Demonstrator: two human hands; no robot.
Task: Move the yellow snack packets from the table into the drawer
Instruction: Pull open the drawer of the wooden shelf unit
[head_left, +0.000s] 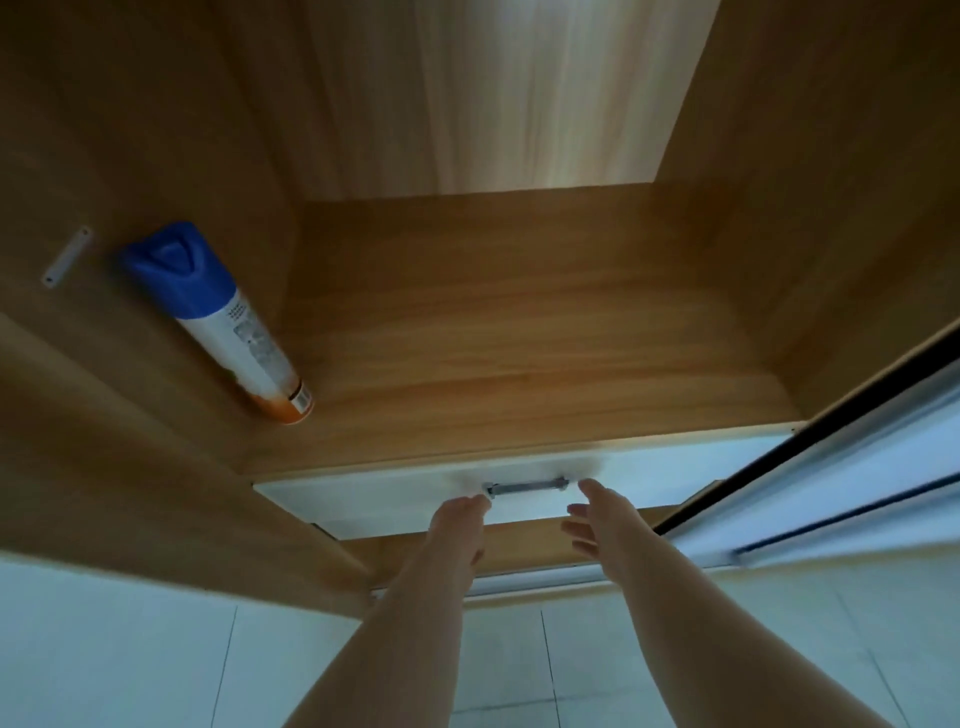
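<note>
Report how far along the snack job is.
Done: nothing visible; no packets in view. In hand: both hands reach the drawer, which looks shut. The left hand is at the handle; the right hand is open beside it. Left: open the drawer, fetch the packets, put them in.

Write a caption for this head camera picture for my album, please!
Two bare hands, left and right, reach toward the metal handle of a white drawer below a wooden shelf holding a blue-capped spray can.
</note>
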